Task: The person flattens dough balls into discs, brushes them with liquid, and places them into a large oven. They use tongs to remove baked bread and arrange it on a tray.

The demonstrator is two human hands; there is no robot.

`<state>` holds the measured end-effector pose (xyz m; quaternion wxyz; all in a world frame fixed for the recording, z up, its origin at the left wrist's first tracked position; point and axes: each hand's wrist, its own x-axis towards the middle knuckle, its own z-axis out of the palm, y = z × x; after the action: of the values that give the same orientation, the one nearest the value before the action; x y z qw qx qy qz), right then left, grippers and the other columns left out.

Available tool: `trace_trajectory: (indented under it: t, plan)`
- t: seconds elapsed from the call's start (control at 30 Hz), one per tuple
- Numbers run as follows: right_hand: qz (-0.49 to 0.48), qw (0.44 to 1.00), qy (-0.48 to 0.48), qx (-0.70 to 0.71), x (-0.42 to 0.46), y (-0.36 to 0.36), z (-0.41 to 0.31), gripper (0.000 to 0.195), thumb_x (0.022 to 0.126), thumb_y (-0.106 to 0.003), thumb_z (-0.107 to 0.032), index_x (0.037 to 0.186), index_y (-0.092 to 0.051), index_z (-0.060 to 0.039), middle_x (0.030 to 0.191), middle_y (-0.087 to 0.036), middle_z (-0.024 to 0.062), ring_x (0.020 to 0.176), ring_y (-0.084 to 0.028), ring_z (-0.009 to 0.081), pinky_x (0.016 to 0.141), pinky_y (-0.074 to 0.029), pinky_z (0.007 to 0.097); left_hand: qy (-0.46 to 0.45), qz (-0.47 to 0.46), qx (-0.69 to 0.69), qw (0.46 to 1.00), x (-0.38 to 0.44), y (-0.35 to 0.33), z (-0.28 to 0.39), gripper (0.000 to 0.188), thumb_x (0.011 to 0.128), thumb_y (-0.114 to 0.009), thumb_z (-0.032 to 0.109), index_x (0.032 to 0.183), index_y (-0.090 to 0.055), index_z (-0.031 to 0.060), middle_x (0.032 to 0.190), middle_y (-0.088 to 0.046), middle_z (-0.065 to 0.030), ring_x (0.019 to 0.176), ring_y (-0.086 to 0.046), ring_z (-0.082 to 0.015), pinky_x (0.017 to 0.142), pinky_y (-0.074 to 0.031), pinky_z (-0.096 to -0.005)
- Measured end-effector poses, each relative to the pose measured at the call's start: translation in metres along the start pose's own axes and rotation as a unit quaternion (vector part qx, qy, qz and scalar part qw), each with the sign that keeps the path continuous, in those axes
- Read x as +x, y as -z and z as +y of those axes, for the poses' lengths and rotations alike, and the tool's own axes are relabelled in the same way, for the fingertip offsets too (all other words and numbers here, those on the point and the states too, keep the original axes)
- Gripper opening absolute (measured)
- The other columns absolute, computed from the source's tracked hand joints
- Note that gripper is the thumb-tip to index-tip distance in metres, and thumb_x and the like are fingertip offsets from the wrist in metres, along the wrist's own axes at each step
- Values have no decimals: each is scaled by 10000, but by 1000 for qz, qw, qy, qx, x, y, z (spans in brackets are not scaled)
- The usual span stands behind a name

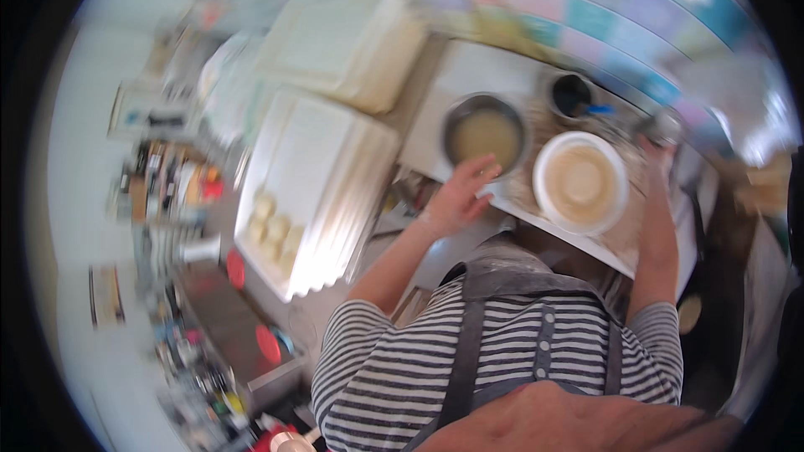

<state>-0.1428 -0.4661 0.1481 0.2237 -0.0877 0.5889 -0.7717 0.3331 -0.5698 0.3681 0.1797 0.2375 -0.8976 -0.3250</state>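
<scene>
My left hand [461, 198] is over the near rim of a round metal bowl [450, 154] holding a pale yellowish content; its fingers are spread and hold nothing visible. My right hand [657, 154] reaches to the far right of the work surface, its fingers around a blurred, shiny, clear or metallic container [666, 127]. Between my arms stands a white round bowl [581, 183] with a beige content. Behind it is a dark-mouthed pot or jar [570, 95], with a small blue thing [600, 109] beside it.
A stack of white trays [314, 144] stands at the left, with several pale dough balls [273, 232] in the top one. Behind it is a large off-white box [339, 44]. A pastel tiled wall [590, 19] bounds the far side; a cluttered shelf [169, 182] stands farther left.
</scene>
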Motion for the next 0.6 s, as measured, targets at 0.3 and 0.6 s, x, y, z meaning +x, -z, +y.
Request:
trace_trajectory:
  t: [0.3,0.6]
  plan:
    - [-202,963,-173,51,-116,-74,-17,340,865,-544,-150,1180,-446,-70,777,-527,-1,694,-500,87,591,-435,232,590,110,435,671,-277,199,-162,341,879,-416,297,1088,-530,53,1117,-518,-160,1065,-477,-327,898,-382,-414]
    - [-270,729,168,-606,-79,-225,-56,304,735,-582,-346,900,-608,-92,780,-612,141,733,-600,277,667,-461,391,720,249,-4,647,-339,241,-225,323,743,-691,272,869,-605,-14,627,-537,-63,550,-506,-142,450,-398,-285]
